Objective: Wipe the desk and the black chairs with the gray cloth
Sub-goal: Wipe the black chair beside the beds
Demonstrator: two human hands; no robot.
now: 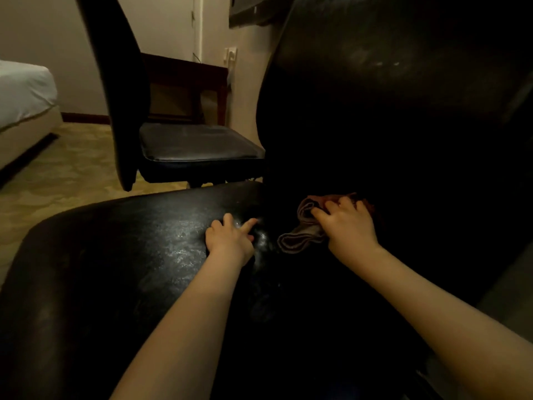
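Black chair seat (115, 255) | gray cloth (300, 241) slants toward backrest (403, 111); right hand (350, 226) grips it; left hand (230, 238) rests loose

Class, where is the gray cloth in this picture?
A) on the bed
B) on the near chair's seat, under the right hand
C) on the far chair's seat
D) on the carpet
B: the right hand holds the cloth on the near chair's seat, close to the backrest.

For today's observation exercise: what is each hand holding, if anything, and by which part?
The right hand grips the gray cloth by its bunched right part; the left hand holds nothing.
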